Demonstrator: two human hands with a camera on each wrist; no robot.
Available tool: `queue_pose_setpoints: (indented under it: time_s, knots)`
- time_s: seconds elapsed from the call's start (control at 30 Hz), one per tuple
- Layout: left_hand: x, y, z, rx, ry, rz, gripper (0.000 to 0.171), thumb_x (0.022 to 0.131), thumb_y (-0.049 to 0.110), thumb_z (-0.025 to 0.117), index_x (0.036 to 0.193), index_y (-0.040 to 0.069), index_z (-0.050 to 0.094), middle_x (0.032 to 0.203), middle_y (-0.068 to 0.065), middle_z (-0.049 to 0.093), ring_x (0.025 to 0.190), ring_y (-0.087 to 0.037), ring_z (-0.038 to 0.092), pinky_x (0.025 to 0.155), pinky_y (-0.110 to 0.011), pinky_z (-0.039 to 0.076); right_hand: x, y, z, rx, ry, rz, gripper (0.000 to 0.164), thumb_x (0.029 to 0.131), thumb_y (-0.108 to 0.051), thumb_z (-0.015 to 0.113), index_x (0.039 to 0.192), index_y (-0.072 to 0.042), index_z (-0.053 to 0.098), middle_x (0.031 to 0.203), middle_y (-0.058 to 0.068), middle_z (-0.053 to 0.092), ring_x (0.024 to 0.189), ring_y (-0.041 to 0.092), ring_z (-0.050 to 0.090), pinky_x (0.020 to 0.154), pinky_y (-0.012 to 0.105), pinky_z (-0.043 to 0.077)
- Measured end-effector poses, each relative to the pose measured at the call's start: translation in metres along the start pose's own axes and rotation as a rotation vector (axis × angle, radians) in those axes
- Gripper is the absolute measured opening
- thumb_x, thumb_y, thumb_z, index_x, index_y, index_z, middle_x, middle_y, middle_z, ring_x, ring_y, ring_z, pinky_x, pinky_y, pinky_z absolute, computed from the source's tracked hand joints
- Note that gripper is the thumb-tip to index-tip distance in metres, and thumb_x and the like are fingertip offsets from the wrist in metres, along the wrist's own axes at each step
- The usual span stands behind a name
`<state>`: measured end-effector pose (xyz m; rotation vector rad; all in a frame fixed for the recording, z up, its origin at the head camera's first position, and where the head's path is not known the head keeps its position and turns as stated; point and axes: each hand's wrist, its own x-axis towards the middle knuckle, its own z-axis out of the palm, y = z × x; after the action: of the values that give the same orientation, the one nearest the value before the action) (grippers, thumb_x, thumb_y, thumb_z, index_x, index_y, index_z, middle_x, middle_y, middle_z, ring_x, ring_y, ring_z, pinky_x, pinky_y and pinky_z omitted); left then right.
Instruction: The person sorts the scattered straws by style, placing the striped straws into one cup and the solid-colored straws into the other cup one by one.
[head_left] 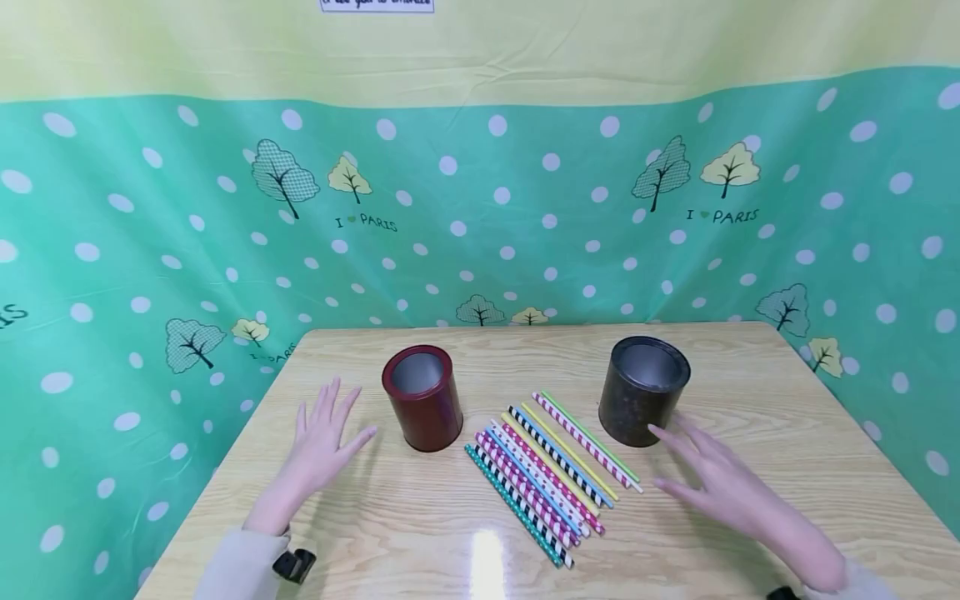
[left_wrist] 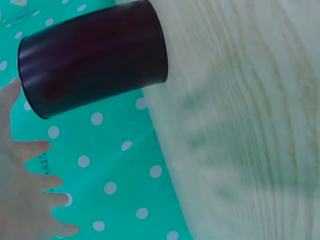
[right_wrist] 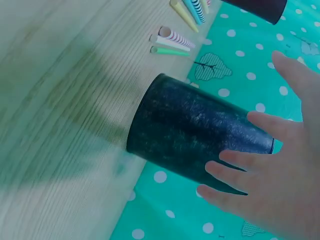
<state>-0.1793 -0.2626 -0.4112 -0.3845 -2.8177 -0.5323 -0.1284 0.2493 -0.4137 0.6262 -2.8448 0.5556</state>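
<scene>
Dark-red can (head_left: 431,412), left, and black can (head_left: 634,412), right: upright, mouths up. Straws (head_left: 552,464), between and nearer, side by side, apparently so each shows. Left hand (head_left: 318,446) beside dark-red can, right hand (head_left: 716,479) at black can, contact unclear; fingers spread, nothing gripped.

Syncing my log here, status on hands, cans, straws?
Left hand, right hand open, empty. Red can, black can upright. Straws lying between hands. No obstruction seen.

Outspread left fingers (left_wrist: 34,149) near a dark maroon can (left_wrist: 92,57), with dotted green cloth (left_wrist: 122,167) and wooden tabletop (left_wrist: 250,120)
</scene>
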Motion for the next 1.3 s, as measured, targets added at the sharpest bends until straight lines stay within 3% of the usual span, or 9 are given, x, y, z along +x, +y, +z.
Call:
queue_pose_setpoints:
  time_s: [0.4,0.6,0.73,1.03,1.3]
  knots:
    - [0.016,0.000,-0.004,-0.117,0.109,0.013,0.055,0.087,0.031,0.053,0.131,0.002,0.037,0.137,-0.028,0.024,0.123,-0.045,0.020,0.094,-0.062,0.011,0.025,-0.013,0.005,0.174,-0.126,0.041,0.059,0.083,-0.041,0.056,0.133,-0.015,0.039,0.131,0.022,0.038,0.116,0.042,0.037,0.085,0.057,0.036]
    - [0.023,0.000,-0.003,-0.198,0.117,-0.019,0.053,0.089,0.030,0.051,0.131,0.002,0.036,0.136,-0.026,0.026,0.123,-0.044,0.023,0.090,-0.064,0.015,0.040,-0.016,0.012,0.246,-0.203,0.037,0.058,0.084,-0.041,0.055,0.133,-0.014,0.038,0.131,0.018,0.040,0.118,0.038,0.039,0.088,0.052,0.037]
    - [0.028,0.001,-0.003,-0.277,0.124,-0.024,0.051,0.090,0.029,0.050,0.131,0.001,0.037,0.135,-0.025,0.030,0.124,-0.040,0.025,0.094,-0.060,0.020,0.050,-0.017,0.019,0.308,-0.240,0.052,0.056,0.085,-0.039,0.054,0.133,-0.013,0.039,0.131,0.015,0.041,0.119,0.034,0.039,0.090,0.050,0.036]
    - [0.035,0.005,-0.001,-0.436,0.215,0.009,0.042,0.088,0.018,0.054,0.124,-0.002,0.045,0.125,-0.023,0.044,0.117,-0.036,0.037,0.095,-0.050,0.028,0.067,-0.015,0.034,0.434,-0.272,0.009,0.051,0.089,-0.032,0.051,0.131,-0.006,0.039,0.133,0.019,0.039,0.114,0.036,0.043,0.089,0.049,0.038]
    - [0.041,0.012,0.006,-0.659,0.191,-0.056,0.041,0.087,0.014,0.056,0.122,-0.005,0.046,0.124,-0.024,0.045,0.113,-0.039,0.044,0.091,-0.050,0.036,0.081,-0.015,0.050,0.463,-0.306,0.012,0.042,0.090,-0.014,0.049,0.129,0.001,0.040,0.129,0.021,0.043,0.110,0.037,0.047,0.087,0.046,0.040]
